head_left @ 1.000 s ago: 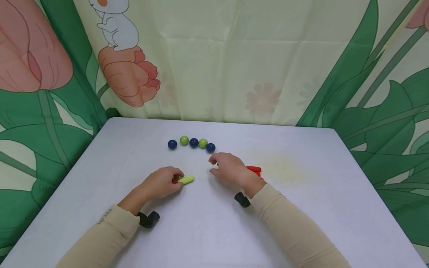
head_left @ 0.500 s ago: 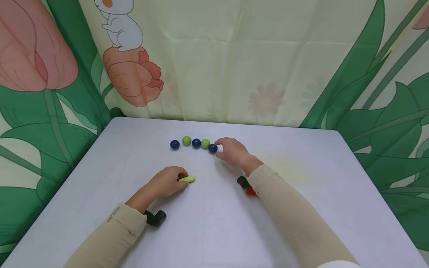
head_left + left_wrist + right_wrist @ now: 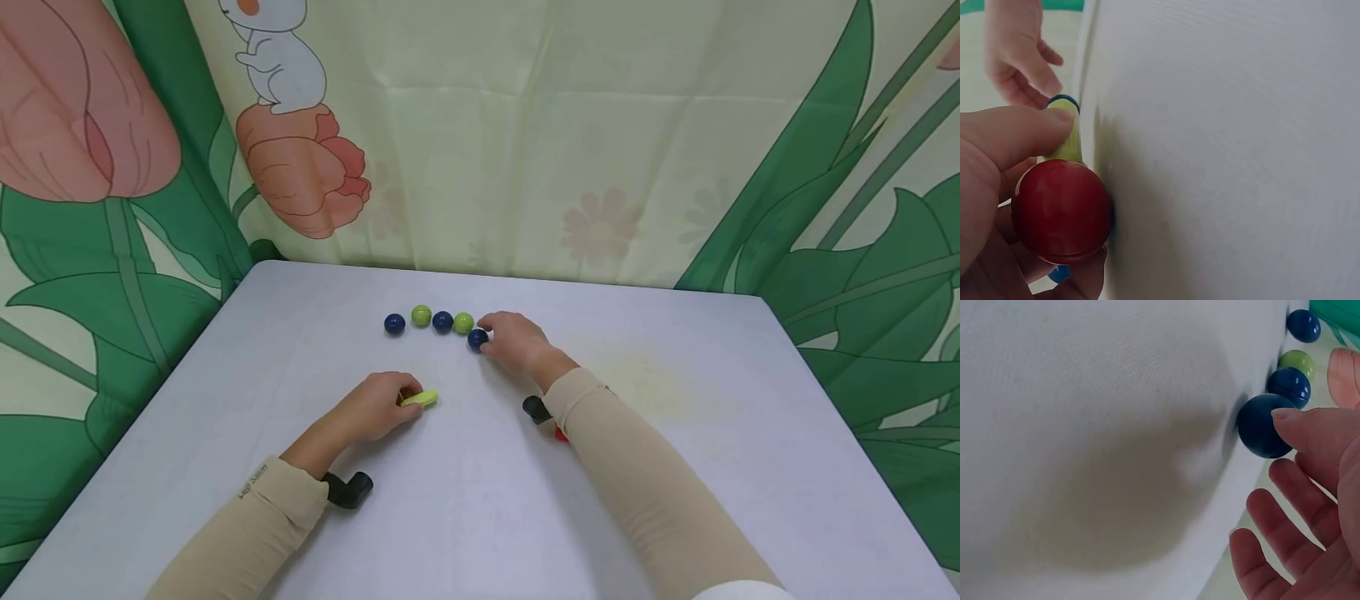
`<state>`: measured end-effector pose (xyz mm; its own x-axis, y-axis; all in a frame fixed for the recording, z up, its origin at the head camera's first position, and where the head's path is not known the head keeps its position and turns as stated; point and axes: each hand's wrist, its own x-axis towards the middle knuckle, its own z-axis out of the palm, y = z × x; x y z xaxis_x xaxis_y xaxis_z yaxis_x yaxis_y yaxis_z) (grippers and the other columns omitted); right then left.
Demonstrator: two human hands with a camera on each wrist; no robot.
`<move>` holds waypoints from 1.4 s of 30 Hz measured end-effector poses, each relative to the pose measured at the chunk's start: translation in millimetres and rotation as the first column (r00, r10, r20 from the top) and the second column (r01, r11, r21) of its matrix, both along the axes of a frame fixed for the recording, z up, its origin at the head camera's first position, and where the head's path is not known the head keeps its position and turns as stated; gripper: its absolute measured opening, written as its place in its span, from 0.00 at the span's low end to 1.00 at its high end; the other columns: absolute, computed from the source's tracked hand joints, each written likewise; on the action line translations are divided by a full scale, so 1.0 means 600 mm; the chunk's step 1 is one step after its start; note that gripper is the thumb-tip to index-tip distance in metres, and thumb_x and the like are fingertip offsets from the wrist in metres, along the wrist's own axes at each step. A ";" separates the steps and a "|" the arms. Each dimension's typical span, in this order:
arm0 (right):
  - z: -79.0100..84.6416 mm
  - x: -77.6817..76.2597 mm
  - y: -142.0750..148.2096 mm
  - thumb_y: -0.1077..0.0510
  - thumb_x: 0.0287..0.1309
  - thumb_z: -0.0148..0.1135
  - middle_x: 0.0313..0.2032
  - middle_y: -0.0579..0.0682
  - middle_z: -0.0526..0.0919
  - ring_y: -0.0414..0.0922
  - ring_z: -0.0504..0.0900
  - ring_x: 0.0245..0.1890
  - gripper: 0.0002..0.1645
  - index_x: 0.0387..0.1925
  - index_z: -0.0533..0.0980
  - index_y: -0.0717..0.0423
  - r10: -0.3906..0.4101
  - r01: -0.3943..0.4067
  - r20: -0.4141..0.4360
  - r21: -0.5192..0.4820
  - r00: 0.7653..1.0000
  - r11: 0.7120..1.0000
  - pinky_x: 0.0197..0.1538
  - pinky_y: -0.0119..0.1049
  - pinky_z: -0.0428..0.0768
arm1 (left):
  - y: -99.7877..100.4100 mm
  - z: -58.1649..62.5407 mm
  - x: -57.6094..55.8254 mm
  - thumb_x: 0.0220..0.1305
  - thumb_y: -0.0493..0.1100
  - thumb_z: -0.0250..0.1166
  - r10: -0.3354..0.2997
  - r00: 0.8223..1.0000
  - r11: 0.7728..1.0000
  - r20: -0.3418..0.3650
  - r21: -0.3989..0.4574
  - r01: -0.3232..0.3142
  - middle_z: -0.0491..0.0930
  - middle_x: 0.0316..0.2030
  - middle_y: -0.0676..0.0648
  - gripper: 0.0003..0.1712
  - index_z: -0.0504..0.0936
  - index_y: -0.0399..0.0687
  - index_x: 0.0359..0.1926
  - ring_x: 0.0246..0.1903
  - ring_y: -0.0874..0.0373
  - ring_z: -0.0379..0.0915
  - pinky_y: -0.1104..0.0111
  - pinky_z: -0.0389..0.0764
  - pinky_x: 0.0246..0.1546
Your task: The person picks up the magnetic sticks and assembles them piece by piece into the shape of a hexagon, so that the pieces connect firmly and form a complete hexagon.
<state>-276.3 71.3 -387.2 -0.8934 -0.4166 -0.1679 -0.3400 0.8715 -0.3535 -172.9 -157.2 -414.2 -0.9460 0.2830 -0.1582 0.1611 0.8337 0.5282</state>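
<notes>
My left hand (image 3: 372, 408) grips a yellow-green stick (image 3: 422, 399) low over the table, its thumb along the stick in the left wrist view. A glossy red ball (image 3: 1062, 211) sits against the fingers of that hand; in the head view the hand hides it. My right hand (image 3: 517, 340) pinches a dark blue ball (image 3: 476, 340) at the right end of a curved row of balls. On this ball (image 3: 1263, 428) the thumb tip lies in the right wrist view, with the other fingers spread. Left of it follow a green ball (image 3: 463, 322), a blue ball (image 3: 442, 322) and others.
The row continues with a green ball (image 3: 421, 315) and a blue ball (image 3: 394, 324). A red piece (image 3: 562, 434) shows partly beneath my right sleeve. The white table (image 3: 465, 517) ends at a printed curtain (image 3: 480, 167).
My right hand has moved forward and left to the end blue ball, which now sits slightly nearer to me. My left hand stays on the yellow-green stick. The view has shifted slightly.
</notes>
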 end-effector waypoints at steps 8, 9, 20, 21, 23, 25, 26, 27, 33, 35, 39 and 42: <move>-0.005 0.008 -0.006 0.56 0.69 0.58 0.65 0.54 0.74 0.54 0.67 0.68 0.25 0.66 0.74 0.52 0.038 -0.038 0.004 0.000 0.999 0.999 0.69 0.47 0.64 | -0.002 0.003 0.000 0.65 0.38 0.68 0.004 1.000 1.000 0.006 0.007 -0.004 0.78 0.36 0.50 0.12 0.83 0.40 0.49 0.37 0.56 0.72 0.61 0.78 0.44; -0.006 0.009 -0.006 0.57 0.69 0.58 0.65 0.54 0.75 0.54 0.68 0.68 0.25 0.65 0.74 0.52 0.041 -0.041 0.004 0.002 0.999 0.999 0.69 0.47 0.64 | -0.003 0.003 0.000 0.65 0.38 0.68 0.008 1.000 1.000 0.003 0.012 -0.008 0.79 0.37 0.49 0.12 0.83 0.40 0.49 0.37 0.56 0.73 0.60 0.78 0.45; -0.011 0.022 -0.005 0.60 0.65 0.60 0.62 0.55 0.77 0.53 0.71 0.66 0.24 0.63 0.76 0.56 0.060 -0.059 0.034 -0.016 0.998 0.998 0.68 0.46 0.65 | -0.003 0.002 0.000 0.64 0.39 0.70 0.057 0.997 0.998 -0.054 -0.015 -0.058 0.79 0.36 0.49 0.13 0.83 0.40 0.48 0.36 0.55 0.72 0.60 0.77 0.43; -0.011 0.023 -0.005 0.60 0.65 0.60 0.62 0.55 0.77 0.53 0.71 0.65 0.24 0.62 0.76 0.56 0.067 -0.066 0.031 -0.019 0.997 0.998 0.68 0.46 0.66 | -0.002 0.002 0.000 0.64 0.40 0.70 0.061 0.997 0.998 -0.055 -0.022 -0.062 0.79 0.36 0.50 0.13 0.83 0.41 0.48 0.36 0.56 0.72 0.60 0.77 0.43; -0.012 0.026 -0.004 0.59 0.65 0.61 0.60 0.54 0.78 0.53 0.73 0.64 0.24 0.62 0.76 0.57 0.081 -0.081 0.022 -0.021 0.996 0.996 0.67 0.46 0.67 | -0.001 0.003 0.001 0.64 0.41 0.70 0.071 0.996 0.997 -0.058 -0.034 -0.073 0.79 0.36 0.50 0.13 0.83 0.41 0.48 0.35 0.56 0.73 0.60 0.77 0.42; -0.012 0.029 -0.005 0.58 0.65 0.61 0.59 0.54 0.79 0.52 0.74 0.63 0.23 0.61 0.76 0.57 0.092 -0.092 0.015 -0.022 0.996 0.996 0.66 0.45 0.68 | 0.000 0.003 0.001 0.64 0.41 0.70 0.083 0.995 0.995 -0.062 -0.043 -0.086 0.80 0.36 0.50 0.14 0.83 0.42 0.48 0.35 0.56 0.73 0.60 0.78 0.42; -0.012 0.030 -0.005 0.58 0.65 0.61 0.59 0.54 0.79 0.52 0.74 0.62 0.23 0.61 0.76 0.57 0.096 -0.096 0.015 -0.023 0.995 0.995 0.65 0.45 0.69 | 0.001 0.003 0.001 0.64 0.42 0.70 0.089 0.994 0.995 -0.064 -0.047 -0.092 0.80 0.36 0.50 0.14 0.83 0.42 0.48 0.35 0.56 0.73 0.60 0.78 0.42; -0.012 0.032 -0.006 0.58 0.65 0.61 0.58 0.53 0.80 0.51 0.75 0.62 0.23 0.61 0.76 0.57 0.101 -0.100 0.017 -0.025 0.995 0.995 0.65 0.45 0.69 | 0.001 0.002 0.001 0.64 0.42 0.70 0.094 0.993 0.994 -0.066 -0.049 -0.097 0.80 0.36 0.50 0.14 0.83 0.42 0.49 0.35 0.56 0.73 0.59 0.78 0.42; -0.013 0.045 -0.014 0.59 0.65 0.63 0.59 0.55 0.79 0.51 0.74 0.62 0.23 0.60 0.78 0.56 0.143 -0.140 0.051 -0.063 0.988 0.988 0.66 0.44 0.68 | 0.006 0.002 -0.002 0.63 0.41 0.70 0.107 0.992 0.993 -0.062 -0.033 -0.109 0.80 0.37 0.49 0.15 0.83 0.40 0.49 0.36 0.55 0.74 0.59 0.79 0.44; -0.015 0.049 -0.018 0.60 0.65 0.63 0.59 0.55 0.78 0.51 0.73 0.62 0.23 0.61 0.78 0.55 0.161 -0.156 0.067 -0.073 0.985 0.985 0.67 0.44 0.68 | 0.007 0.002 -0.003 0.63 0.41 0.70 0.109 0.992 0.994 -0.058 -0.025 -0.110 0.80 0.37 0.49 0.15 0.83 0.40 0.48 0.36 0.55 0.74 0.60 0.78 0.45; -0.017 0.057 -0.025 0.59 0.66 0.63 0.59 0.54 0.78 0.50 0.73 0.61 0.24 0.63 0.76 0.54 0.182 -0.174 0.090 -0.089 0.979 0.981 0.67 0.44 0.68 | 0.009 0.001 -0.006 0.63 0.40 0.70 0.103 0.993 0.994 -0.054 -0.016 -0.104 0.80 0.36 0.49 0.14 0.83 0.39 0.48 0.36 0.55 0.73 0.60 0.78 0.44; -0.019 0.062 -0.032 0.59 0.65 0.64 0.58 0.54 0.79 0.49 0.75 0.59 0.25 0.63 0.75 0.56 0.195 -0.185 0.085 -0.115 0.977 0.976 0.65 0.43 0.69 | 0.009 -0.001 -0.007 0.63 0.40 0.70 0.107 0.993 0.994 -0.043 -0.007 -0.108 0.79 0.35 0.49 0.14 0.82 0.39 0.48 0.36 0.55 0.73 0.60 0.78 0.44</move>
